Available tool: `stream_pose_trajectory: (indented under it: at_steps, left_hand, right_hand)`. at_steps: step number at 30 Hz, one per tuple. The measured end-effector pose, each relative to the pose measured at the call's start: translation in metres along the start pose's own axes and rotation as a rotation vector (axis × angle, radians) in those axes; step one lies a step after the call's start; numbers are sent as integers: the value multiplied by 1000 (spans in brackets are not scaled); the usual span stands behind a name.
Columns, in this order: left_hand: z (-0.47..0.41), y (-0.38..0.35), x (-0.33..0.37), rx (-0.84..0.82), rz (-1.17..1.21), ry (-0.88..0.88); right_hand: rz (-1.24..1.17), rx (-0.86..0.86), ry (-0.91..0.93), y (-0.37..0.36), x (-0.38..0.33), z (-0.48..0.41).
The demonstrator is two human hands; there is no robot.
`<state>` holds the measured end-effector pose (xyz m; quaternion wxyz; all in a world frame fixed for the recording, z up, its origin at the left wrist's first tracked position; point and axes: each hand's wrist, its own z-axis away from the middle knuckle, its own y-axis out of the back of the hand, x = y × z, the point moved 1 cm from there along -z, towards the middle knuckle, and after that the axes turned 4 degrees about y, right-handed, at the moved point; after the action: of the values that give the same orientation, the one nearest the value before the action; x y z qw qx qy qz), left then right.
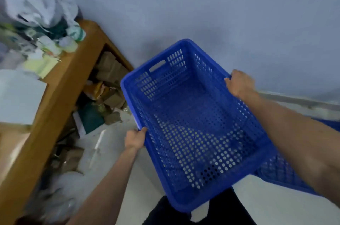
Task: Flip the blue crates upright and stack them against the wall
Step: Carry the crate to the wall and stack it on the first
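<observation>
A blue perforated plastic crate hangs in the air in front of me, open side up and tilted toward the camera, its far end close to the pale wall. My left hand grips the crate's left long rim. My right hand grips the right long rim further back. A second blue crate lies on the floor at the lower right, partly hidden behind my right forearm and the held crate.
A wooden table stands at the left, piled with bags and packets. Cardboard pieces and clutter lie under it. A clear plastic bag sits on the white floor at the lower left. A baseboard runs along the wall at the right.
</observation>
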<state>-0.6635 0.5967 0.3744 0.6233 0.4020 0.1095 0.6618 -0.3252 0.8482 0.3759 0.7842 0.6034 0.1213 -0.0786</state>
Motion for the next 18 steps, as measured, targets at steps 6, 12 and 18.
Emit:
stream_pose_trajectory:
  at_steps: [6, 12, 18]
  left_hand:
    - [-18, -53, -10, -93, 247, 114]
    - [-32, -105, 0, -180, 417, 131]
    - [-39, -149, 34, -306, 582, 156]
  right_hand:
    - [129, -92, 82, -10, -40, -83]
    - [216, -107, 137, -27, -74, -160]
    - [272, -135, 189, -40, -89, -229]
